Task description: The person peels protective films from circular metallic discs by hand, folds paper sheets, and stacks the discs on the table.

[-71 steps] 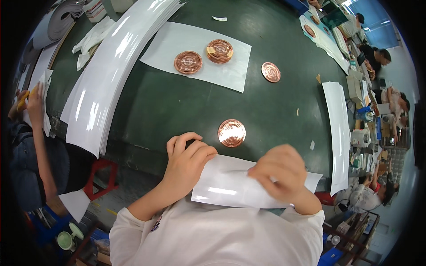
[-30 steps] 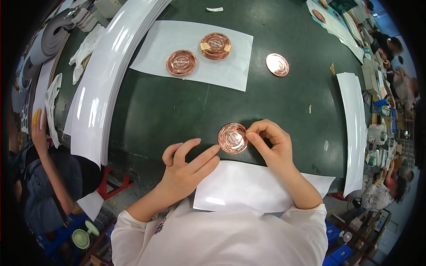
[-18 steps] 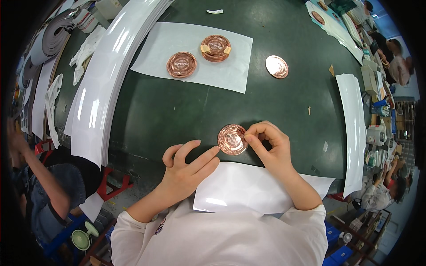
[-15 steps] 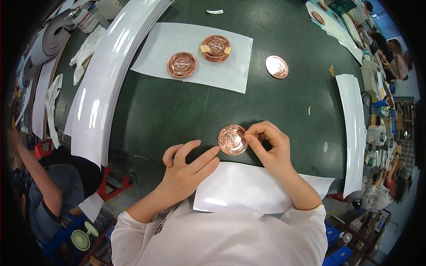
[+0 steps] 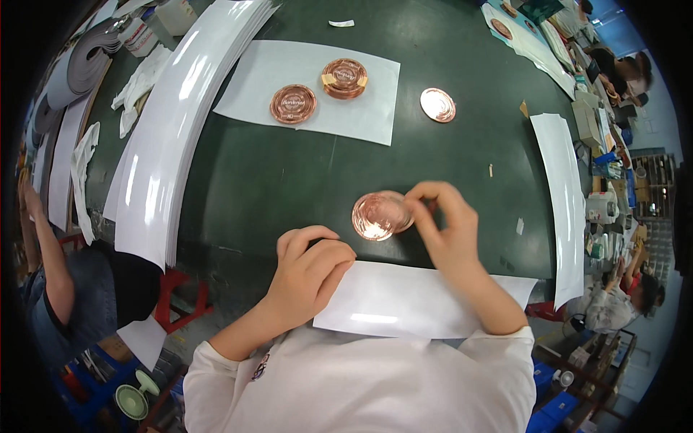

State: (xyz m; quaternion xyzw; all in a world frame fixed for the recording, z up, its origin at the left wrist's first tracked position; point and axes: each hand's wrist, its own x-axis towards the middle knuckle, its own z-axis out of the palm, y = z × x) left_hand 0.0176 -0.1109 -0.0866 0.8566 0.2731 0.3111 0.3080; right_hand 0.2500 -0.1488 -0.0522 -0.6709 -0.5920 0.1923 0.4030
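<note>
A round copper-coloured disc with a shiny embossed face lies on the green table in front of me. My right hand pinches the right rim of a copper-coloured disc there between thumb and fingertips. Motion blurs that rim, and a second outline seems to overlap the first, so I cannot tell whether there are two stacked discs. To its lower left, my left hand is loosely bent with gaps between the fingers. It holds nothing that I see and is near the left end of a glossy white sheet, apart from the disc.
Farther off, a white sheet bears a copper disc and a taped stack of discs. Another shiny disc lies to their right. Stacked glossy sheets run along the left, with a person's arm beyond.
My right hand has moved slightly up and pulls at the disc's right side, which now blurs. My left fingers have drawn back from the disc and curled in.
</note>
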